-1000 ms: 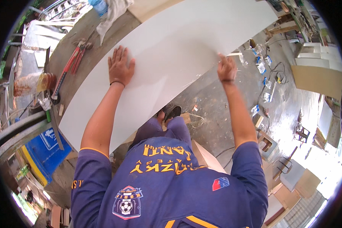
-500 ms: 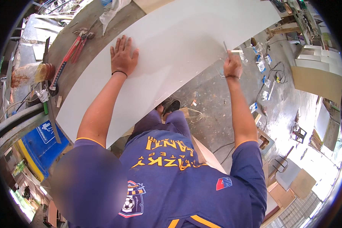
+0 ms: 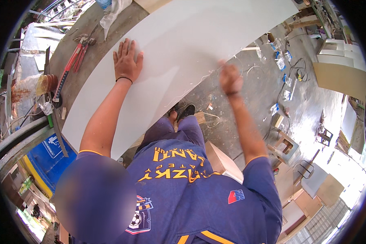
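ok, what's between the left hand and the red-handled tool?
Head view: from the left hand outward, a strip of the white panel, its edge, then grey-brown work surface up to the red-handled tool.

White panel (image 3: 171, 53), navy-and-yellow shirt (image 3: 199, 199)

Free passage over the white panel (image 3: 179, 53) between both hands (image 3: 127, 65), red-handled tool (image 3: 72, 59) beyond its left edge.

Yellow lettering (image 3: 175, 175), football badge (image 3: 140, 215), red-blue emblem (image 3: 236, 196) on navy shirt (image 3: 207, 213); white pictogram label (image 3: 53, 145) on blue panel (image 3: 49, 166).
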The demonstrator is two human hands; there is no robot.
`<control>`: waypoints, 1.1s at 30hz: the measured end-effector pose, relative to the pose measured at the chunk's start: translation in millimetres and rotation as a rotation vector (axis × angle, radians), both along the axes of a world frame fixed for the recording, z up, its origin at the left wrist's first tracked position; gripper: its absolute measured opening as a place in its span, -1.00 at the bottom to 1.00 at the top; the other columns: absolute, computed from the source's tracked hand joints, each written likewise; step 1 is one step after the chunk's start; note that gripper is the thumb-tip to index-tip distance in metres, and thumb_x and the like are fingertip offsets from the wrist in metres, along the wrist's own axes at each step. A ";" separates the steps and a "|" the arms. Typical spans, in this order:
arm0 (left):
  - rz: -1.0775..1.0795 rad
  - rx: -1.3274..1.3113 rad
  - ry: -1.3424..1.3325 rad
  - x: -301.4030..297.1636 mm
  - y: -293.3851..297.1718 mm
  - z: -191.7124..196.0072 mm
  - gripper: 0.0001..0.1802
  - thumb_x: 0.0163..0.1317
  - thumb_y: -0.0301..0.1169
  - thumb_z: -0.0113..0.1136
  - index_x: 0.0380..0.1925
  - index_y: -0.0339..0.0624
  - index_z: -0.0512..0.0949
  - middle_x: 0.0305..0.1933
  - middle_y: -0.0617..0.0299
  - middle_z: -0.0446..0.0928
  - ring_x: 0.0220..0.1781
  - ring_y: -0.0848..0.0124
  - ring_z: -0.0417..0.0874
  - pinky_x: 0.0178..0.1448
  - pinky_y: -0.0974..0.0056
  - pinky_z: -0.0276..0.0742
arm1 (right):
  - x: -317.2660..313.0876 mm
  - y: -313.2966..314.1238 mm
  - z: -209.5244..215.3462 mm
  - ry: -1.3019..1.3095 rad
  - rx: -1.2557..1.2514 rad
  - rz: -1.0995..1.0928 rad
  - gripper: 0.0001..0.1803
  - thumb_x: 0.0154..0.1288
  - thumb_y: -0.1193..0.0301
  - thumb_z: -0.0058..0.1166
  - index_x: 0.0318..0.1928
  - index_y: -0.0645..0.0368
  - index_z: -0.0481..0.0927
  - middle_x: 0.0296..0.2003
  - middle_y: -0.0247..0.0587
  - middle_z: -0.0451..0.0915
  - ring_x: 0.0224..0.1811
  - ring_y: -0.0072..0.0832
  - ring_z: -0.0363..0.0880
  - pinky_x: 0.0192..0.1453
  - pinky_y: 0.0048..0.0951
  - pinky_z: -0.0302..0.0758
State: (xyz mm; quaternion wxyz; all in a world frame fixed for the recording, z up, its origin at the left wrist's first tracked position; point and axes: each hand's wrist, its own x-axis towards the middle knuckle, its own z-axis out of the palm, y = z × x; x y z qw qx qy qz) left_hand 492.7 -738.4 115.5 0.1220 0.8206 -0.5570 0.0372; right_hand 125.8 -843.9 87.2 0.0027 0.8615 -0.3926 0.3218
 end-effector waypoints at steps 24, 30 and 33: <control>0.007 -0.014 0.008 4.6 5.3 -6.2 -0.45 0.32 -0.07 -0.13 0.29 0.11 0.25 0.45 0.31 0.08 0.49 0.31 0.00 0.50 0.02 -0.17 | 0.4 -65.9 26.2 -0.140 0.138 -0.215 -0.81 0.11 0.56 0.01 -0.23 0.13 0.54 -0.46 -0.12 0.48 -0.36 -0.12 0.49 -0.31 -0.17 0.43; 0.039 0.015 0.002 3.5 11.6 -2.1 -0.46 0.31 -0.08 -0.13 0.28 0.08 0.26 0.44 0.28 0.10 0.49 0.29 0.01 0.50 0.02 -0.16 | 77.6 147.0 22.1 -0.205 0.447 0.177 -0.72 -0.12 0.56 0.01 -0.29 0.10 0.58 -0.43 -0.16 0.48 -0.32 -0.19 0.47 -0.30 -0.21 0.45; 0.040 0.014 -0.021 6.2 8.8 -3.1 -0.46 0.31 -0.08 -0.11 0.28 0.08 0.26 0.44 0.29 0.09 0.49 0.28 0.01 0.49 0.00 -0.13 | 89.8 170.6 34.0 -0.201 0.461 0.328 -0.71 -0.11 0.52 0.01 -0.27 0.09 0.60 -0.43 -0.17 0.48 -0.34 -0.18 0.48 -0.31 -0.21 0.47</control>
